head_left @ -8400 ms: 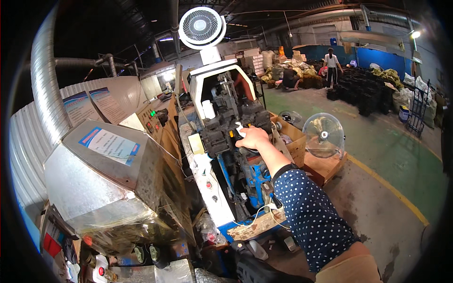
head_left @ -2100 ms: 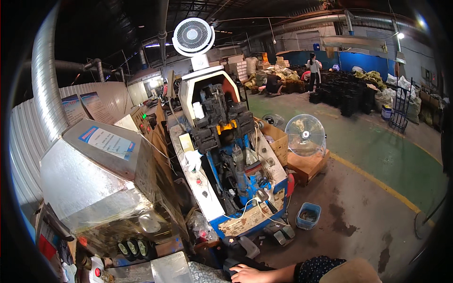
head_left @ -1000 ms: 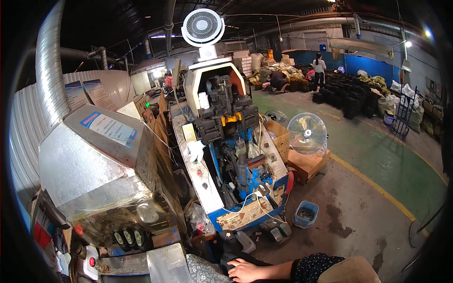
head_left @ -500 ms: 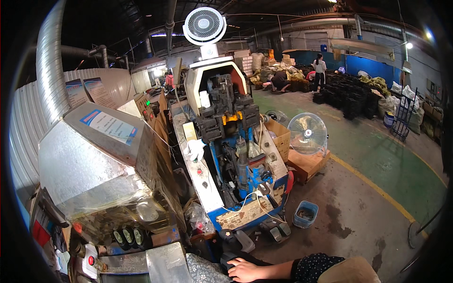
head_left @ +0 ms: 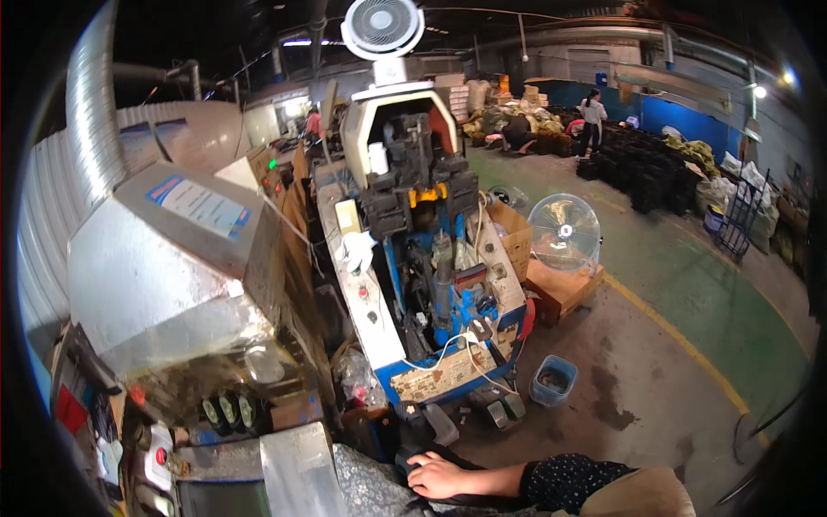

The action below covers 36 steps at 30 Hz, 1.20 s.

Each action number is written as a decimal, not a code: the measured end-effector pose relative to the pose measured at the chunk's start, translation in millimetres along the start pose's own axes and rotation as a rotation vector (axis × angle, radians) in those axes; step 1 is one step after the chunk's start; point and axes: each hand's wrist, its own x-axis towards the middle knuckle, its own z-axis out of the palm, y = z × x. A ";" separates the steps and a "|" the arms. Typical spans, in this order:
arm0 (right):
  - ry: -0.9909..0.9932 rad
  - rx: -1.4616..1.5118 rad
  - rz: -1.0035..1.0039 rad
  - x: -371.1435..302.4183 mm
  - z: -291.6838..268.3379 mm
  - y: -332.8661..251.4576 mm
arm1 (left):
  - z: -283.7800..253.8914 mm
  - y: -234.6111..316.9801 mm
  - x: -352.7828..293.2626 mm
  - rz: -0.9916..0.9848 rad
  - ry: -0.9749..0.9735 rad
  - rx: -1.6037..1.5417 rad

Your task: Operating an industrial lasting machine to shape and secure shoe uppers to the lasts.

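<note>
My right hand (head_left: 435,476) is low in the view, in front of my patterned clothing, its forearm coming in from the right in a dark dotted sleeve. Its fingers bend over a smooth black piece (head_left: 412,455), partly hidden by the hand; its kind is unclear. My left hand is out of view. Just ahead stands a blue and white machine (head_left: 405,340) with dark clamp-like parts and a yellow piece in its middle. Black and grey foot pedals (head_left: 495,405) lie at its base.
A metal-clad hooded box (head_left: 164,276) stands at left, with several dark shoes (head_left: 231,414) below it. A grey metal surface (head_left: 301,470) lies at lower left. On the right are a blue tub (head_left: 554,381) and a floor fan (head_left: 564,231). People and heaped sacks appear far back.
The view has shifted slightly, so the machine sits a little differently in it. My right hand has stayed at the black piece, its fingers slightly more bent.
</note>
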 end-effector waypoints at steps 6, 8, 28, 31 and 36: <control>0.196 -0.074 -0.074 -1.7 11.1 1.7 | 57.8 -26.4 11.8 0.117 0.339 -0.335; 0.150 -0.129 -0.102 3.4 -2.6 -19.0 | 79.4 -43.7 6.5 0.136 0.357 -0.291; -0.098 -0.234 -0.087 27.8 16.7 -48.4 | -45.6 -109.9 -222.8 -0.681 0.133 -0.308; 0.000 -0.193 -0.208 37.8 22.5 -46.6 | -16.2 -62.9 -203.9 -0.547 0.001 -0.086; -0.011 -0.298 -0.176 32.7 19.5 -35.8 | -45.7 -30.6 -137.4 -0.175 -0.058 -0.337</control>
